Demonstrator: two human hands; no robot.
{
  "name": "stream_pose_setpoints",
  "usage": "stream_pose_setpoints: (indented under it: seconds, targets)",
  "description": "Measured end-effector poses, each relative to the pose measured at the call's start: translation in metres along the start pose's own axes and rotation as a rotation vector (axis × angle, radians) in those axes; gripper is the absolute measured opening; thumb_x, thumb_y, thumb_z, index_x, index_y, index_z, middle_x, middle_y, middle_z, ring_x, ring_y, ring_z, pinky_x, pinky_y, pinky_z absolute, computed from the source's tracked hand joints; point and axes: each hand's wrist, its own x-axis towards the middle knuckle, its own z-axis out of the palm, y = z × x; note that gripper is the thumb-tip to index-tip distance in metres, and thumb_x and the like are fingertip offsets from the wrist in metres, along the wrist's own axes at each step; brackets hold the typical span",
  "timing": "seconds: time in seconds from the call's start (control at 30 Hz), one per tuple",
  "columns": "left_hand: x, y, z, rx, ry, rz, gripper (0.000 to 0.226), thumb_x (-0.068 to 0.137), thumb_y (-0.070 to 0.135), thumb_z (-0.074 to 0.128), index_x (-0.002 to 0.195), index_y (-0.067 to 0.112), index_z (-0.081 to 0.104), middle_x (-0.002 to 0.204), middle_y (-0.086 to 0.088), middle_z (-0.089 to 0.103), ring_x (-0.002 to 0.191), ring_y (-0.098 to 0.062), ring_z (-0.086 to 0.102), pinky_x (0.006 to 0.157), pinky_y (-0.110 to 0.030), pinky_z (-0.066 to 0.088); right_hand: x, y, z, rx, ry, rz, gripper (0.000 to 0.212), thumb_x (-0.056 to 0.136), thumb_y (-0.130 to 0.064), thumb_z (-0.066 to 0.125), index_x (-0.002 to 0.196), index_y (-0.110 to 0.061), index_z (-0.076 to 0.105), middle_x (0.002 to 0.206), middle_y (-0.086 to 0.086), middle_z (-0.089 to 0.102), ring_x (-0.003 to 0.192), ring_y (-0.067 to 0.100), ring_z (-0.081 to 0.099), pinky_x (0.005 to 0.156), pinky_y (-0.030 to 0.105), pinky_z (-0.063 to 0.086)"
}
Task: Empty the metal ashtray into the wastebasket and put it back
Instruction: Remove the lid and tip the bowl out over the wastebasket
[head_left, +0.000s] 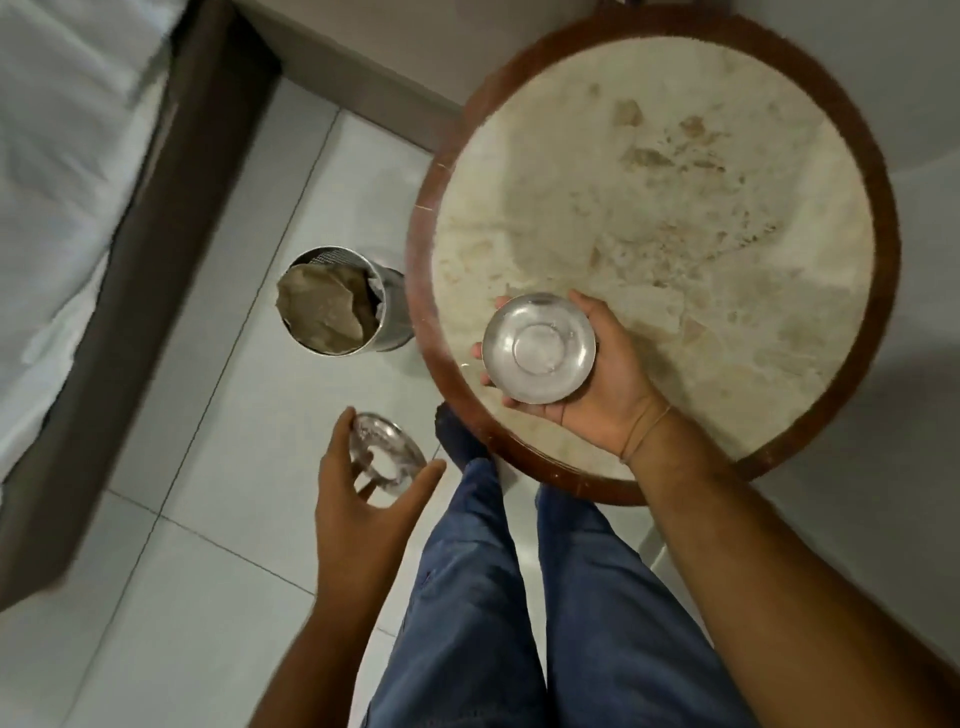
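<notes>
My right hand (602, 384) cups the round metal ashtray bowl (538, 347) from below, above the near left part of the round table (675, 218). The bowl looks empty and shiny inside. My left hand (358, 493) holds the ashtray's ring-shaped metal lid (387, 451) by its rim, over the floor left of my legs. The metal wastebasket (337, 304) stands on the floor just left of the table, with crumpled brown paper filling its top.
The table has a pale stone top and a dark wooden rim (423, 223). A bed (67, 156) with white sheets and a dark frame runs along the left. My legs in blue jeans (519, 597) stand on the pale tiled floor (208, 467).
</notes>
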Motion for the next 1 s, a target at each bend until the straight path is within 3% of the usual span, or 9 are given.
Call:
stream_pose_setpoints:
  seconds: [0.13,0.23,0.33,0.4,0.5,0.6,0.7,0.8,1.0]
  targets:
    - [-0.006,-0.035,-0.017,-0.118,0.037,-0.101,0.107,0.069,0.057,0.093,0.158,0.053,0.034,0.150,0.028,0.046,0.133,-0.005,0.057,0.098,-0.025,0.054,0.032,0.010,0.050,-0.085,0.056,-0.025,0.079,0.101,-0.062,0.056,0.157,-0.008,0.064,0.122,0.018,0.079,0.103,0.037,0.079,0.073,0.039,0.070]
    - [-0.006,-0.050,-0.028,-0.274,0.093,-0.166,0.109,0.059,0.073,0.092,0.151,0.063,0.036,0.132,0.051,0.049,0.123,0.019,0.055,0.083,-0.005,0.052,0.068,0.028,0.088,-0.238,0.124,-0.069,0.070,0.113,-0.063,0.041,0.146,-0.007,0.068,0.130,0.022,0.063,0.121,0.042,0.061,0.099,0.046,0.055]
    - [0.000,-0.070,-0.036,-0.316,0.142,-0.203,0.105,0.067,0.057,0.097,0.153,0.059,0.037,0.145,0.041,0.048,0.136,0.005,0.053,0.108,-0.029,0.053,0.105,0.047,0.130,-0.397,0.209,-0.143,0.057,0.117,-0.058,0.037,0.138,-0.012,0.064,0.132,0.020,0.061,0.112,0.035,0.065,0.091,0.041,0.060]
    - [0.004,-0.081,-0.039,-0.329,0.175,-0.224,0.105,0.070,0.051,0.097,0.157,0.052,0.037,0.153,0.032,0.046,0.141,0.000,0.051,0.116,-0.040,0.050,0.128,0.056,0.153,-0.546,0.292,-0.238,0.070,0.115,-0.063,0.040,0.159,-0.012,0.055,0.156,0.018,0.061,0.131,0.032,0.065,0.098,0.043,0.064]
    - [0.010,-0.097,-0.044,-0.375,0.208,-0.252,0.105,0.070,0.056,0.095,0.156,0.053,0.036,0.151,0.034,0.045,0.139,0.002,0.050,0.116,-0.038,0.050,0.148,0.074,0.187,-0.863,0.347,-0.641,0.080,0.096,-0.074,0.051,0.163,-0.031,0.054,0.176,0.005,0.043,0.154,0.010,0.051,0.128,0.032,0.047]
    - [0.012,-0.110,-0.049,-0.429,0.271,-0.293,0.104,0.066,0.067,0.090,0.153,0.061,0.034,0.149,0.037,0.046,0.135,0.010,0.049,0.111,-0.027,0.049,0.188,0.097,0.209,-1.124,0.295,-1.216,0.047,0.112,-0.042,0.061,0.139,-0.005,0.072,0.155,-0.048,0.048,0.130,-0.040,0.043,0.104,-0.005,0.046]
    - [0.016,-0.121,-0.052,-0.475,0.316,-0.333,0.100,0.069,0.060,0.094,0.147,0.068,0.032,0.148,0.036,0.045,0.128,0.020,0.047,0.105,-0.017,0.044,0.239,0.119,0.214,-1.445,0.158,-0.954,0.079,0.106,-0.077,0.053,0.161,-0.020,0.052,0.153,-0.021,0.061,0.139,-0.005,0.059,0.115,0.029,0.058]
    - [0.019,-0.129,-0.049,-0.488,0.326,-0.350,0.108,0.067,0.062,0.090,0.155,0.056,0.028,0.151,0.025,0.044,0.125,0.013,0.050,0.104,-0.012,0.043,0.283,0.123,0.197,-1.764,0.160,-0.621,0.078,0.108,-0.059,0.064,0.172,-0.024,0.039,0.167,0.011,0.053,0.155,0.032,0.050,0.129,0.053,0.045]
    - [0.018,-0.141,-0.039,-0.560,0.364,-0.375,0.107,0.072,0.053,0.093,0.157,0.052,0.028,0.150,0.024,0.045,0.122,0.033,0.040,0.093,0.006,0.037,0.273,0.113,0.210,-1.752,-0.020,-0.878,0.090,0.099,-0.078,0.064,0.172,-0.034,0.034,0.165,0.002,0.050,0.153,0.022,0.045,0.120,0.028,0.039]
